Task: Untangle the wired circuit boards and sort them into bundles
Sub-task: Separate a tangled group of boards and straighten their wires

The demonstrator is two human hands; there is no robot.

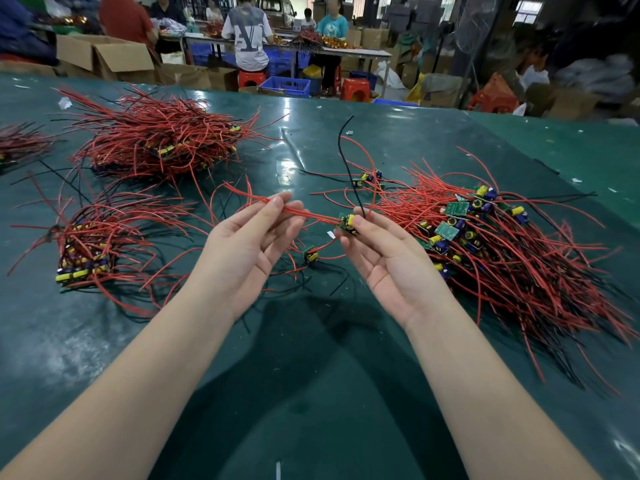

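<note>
Both forearms extend over the green table (311, 393). The right hand (384, 258), palm up, pinches a small circuit board (348, 225) between thumb and fingertips, the other fingers relaxed. The board's red wires (301, 213) run left to the left hand (249, 244), which pinches them between thumb and forefinger. The tangled pile (491, 244) lies just right of the right hand; two sorted bundles (90, 247) (162, 140) lie left.
</note>
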